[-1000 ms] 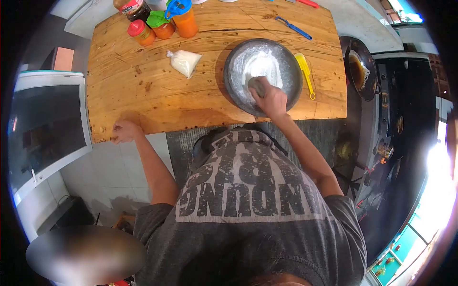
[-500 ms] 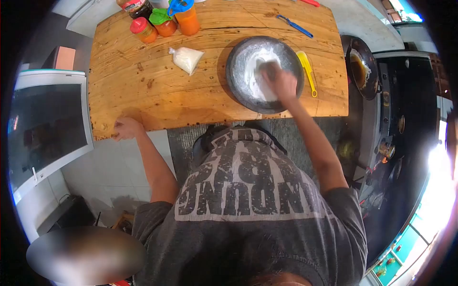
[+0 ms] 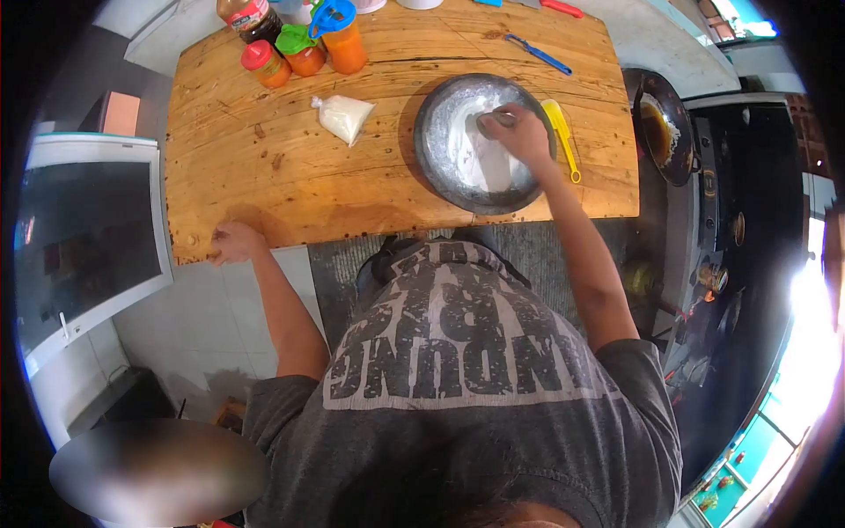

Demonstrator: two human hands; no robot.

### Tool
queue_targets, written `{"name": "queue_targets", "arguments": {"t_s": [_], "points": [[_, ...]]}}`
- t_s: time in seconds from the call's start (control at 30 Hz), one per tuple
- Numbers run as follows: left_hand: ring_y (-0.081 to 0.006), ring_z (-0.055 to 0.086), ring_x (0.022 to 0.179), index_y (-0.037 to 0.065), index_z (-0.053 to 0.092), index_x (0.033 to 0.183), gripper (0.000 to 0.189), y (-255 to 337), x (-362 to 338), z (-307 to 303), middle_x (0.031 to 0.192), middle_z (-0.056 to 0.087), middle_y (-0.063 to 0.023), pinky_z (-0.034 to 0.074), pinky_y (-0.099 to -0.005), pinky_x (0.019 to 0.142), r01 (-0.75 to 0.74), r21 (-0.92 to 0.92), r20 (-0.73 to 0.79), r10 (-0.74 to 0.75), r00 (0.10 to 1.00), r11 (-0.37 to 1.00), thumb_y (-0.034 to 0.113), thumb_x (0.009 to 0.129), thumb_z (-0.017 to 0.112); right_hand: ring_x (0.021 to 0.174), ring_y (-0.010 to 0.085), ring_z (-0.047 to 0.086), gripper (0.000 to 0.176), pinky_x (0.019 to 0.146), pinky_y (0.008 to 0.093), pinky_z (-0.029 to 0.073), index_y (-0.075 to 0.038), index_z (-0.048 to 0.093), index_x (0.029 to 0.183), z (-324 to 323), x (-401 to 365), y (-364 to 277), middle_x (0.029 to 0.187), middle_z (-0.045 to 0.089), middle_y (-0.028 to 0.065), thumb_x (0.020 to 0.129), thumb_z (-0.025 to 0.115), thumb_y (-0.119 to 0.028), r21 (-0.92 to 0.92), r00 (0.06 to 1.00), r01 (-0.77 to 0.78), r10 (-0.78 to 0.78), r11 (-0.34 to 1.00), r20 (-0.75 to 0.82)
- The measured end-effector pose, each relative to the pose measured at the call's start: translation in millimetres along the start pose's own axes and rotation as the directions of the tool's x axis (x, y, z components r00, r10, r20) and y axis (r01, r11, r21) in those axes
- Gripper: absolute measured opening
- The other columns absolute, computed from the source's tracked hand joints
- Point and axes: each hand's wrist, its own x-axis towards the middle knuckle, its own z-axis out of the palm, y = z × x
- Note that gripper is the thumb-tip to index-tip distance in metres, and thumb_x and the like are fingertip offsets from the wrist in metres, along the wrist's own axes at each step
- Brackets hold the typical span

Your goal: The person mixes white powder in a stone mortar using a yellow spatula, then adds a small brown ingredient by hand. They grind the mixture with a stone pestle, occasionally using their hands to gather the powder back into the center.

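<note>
My right hand (image 3: pixel 526 139) is closed around a dark stone pestle (image 3: pixel 489 124), much of it covered by my fingers. The pestle is inside a wide grey stone mortar (image 3: pixel 433 167), where white powder or paste (image 3: pixel 466 151) coats the middle. At the table's front left corner, my left hand (image 3: pixel 238 242) grips the edge with curled fingers. A yellow spoon-like tool (image 3: pixel 563 141) lies just right of the mortar. To its left is a knotted clear plastic bag of pale powder (image 3: pixel 343 118).
Red-lidded (image 3: pixel 265 65), green-lidded (image 3: pixel 300 50) and blue-lidded (image 3: pixel 345 42) containers stand at the back left beside a dark bottle (image 3: pixel 251 18). A blue peeler-like tool (image 3: pixel 539 55) and a red-handled knife (image 3: pixel 561 8) lie farther back. A pan with oil (image 3: pixel 662 128) stands right of the wooden table (image 3: pixel 255 189).
My right hand and the pestle have shifted slightly within the mortar, away from its centre toward the far side. My left hand stays at the table edge. The camera view has tilted a little.
</note>
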Motion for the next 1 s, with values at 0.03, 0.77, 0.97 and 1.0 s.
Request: {"name": "queue_targets", "arguments": {"t_s": [0.03, 0.77, 0.97, 1.0], "points": [[-0.0372, 0.051, 0.104, 0.005, 0.057, 0.104, 0.038, -2, 2, -1, 0.138, 0.022, -0.0230, 0.049, -0.0488, 0.075, -0.004, -0.018, 0.005, 0.004, 1.000, 1.000, 0.038, 0.088, 0.048, 0.082, 0.0350, 0.067, 0.049, 0.071, 0.0420, 0.052, -0.009, 0.068, 0.100, 5, 0, 26, 0.082, 0.068, 0.0210, 0.072, 0.070, -0.049, 0.083, 1.000, -0.004, 0.004, 0.997, -0.001], [-0.0377, 0.050, 0.106, 0.008, 0.059, 0.106, 0.038, 1, 2, 1, 0.141, 0.020, -0.0219, 0.046, -0.0504, 0.076, 0.054, -0.024, 0.017, -0.053, 0.998, 0.998, 0.039, 0.087, 0.048, 0.082, 0.0373, 0.066, 0.045, 0.072, 0.0418, 0.051, -0.011, 0.064, 0.105, -7, -48, 30, 0.087, 0.068, 0.0192, 0.079, 0.067, -0.048, -0.147, 0.994, -0.036, 0.020, 0.988, -0.105], [-0.0373, 0.051, 0.104, 0.006, 0.059, 0.106, 0.038, -7, 7, 7, 0.140, 0.021, -0.0223, 0.046, -0.0506, 0.077, 0.016, -0.021, -0.026, -0.016, 1.000, 1.000, 0.038, 0.087, 0.048, 0.079, 0.0365, 0.066, 0.041, 0.068, 0.0417, 0.050, -0.010, 0.064, 0.105, -7, -31, 9, 0.080, 0.067, 0.0189, 0.081, 0.066, -0.044, 0.108, 0.994, -0.021, 0.033, 0.994, -0.107], [-0.0372, 0.051, 0.103, 0.006, 0.059, 0.106, 0.038, -4, 6, 5, 0.140, 0.021, -0.0223, 0.046, -0.0506, 0.077, 0.017, -0.017, -0.027, -0.017, 0.999, 1.000, 0.038, 0.087, 0.048, 0.079, 0.0365, 0.066, 0.040, 0.068, 0.0412, 0.050, -0.010, 0.064, 0.105, -10, -26, 19, 0.080, 0.067, 0.0190, 0.082, 0.066, -0.043, 0.146, 0.985, 0.013, 0.012, 0.989, -0.172]]}}
